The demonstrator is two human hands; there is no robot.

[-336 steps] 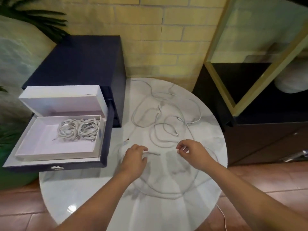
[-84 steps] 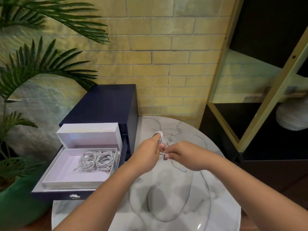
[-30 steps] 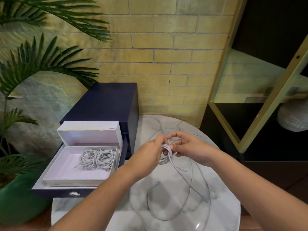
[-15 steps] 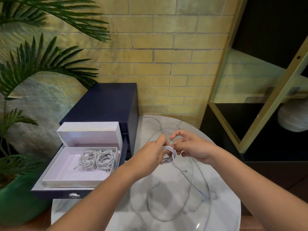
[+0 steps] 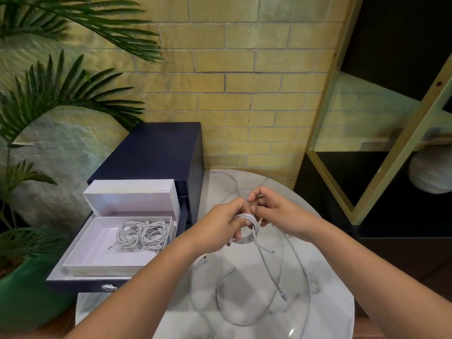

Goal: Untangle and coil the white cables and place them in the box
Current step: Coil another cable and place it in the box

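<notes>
The left hand (image 5: 220,226) covers the left part of the white cable coil (image 5: 247,217). What the right hand (image 5: 276,214) pinches in its curled fingertips is hidden. Loose cables (image 5: 241,324) and the marble table (image 5: 335,302) run off the bottom edge. The green pot (image 5: 24,297) is cut off at the left. The plug types are too small to tell.

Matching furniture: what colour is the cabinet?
The cabinet is dark navy blue; head view shows it.

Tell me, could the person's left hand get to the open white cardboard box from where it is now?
Probably yes. The left hand grips a white cable coil just right of the open white cardboard box, whose lid stands up at the back; nothing seems to lie between them.
</notes>
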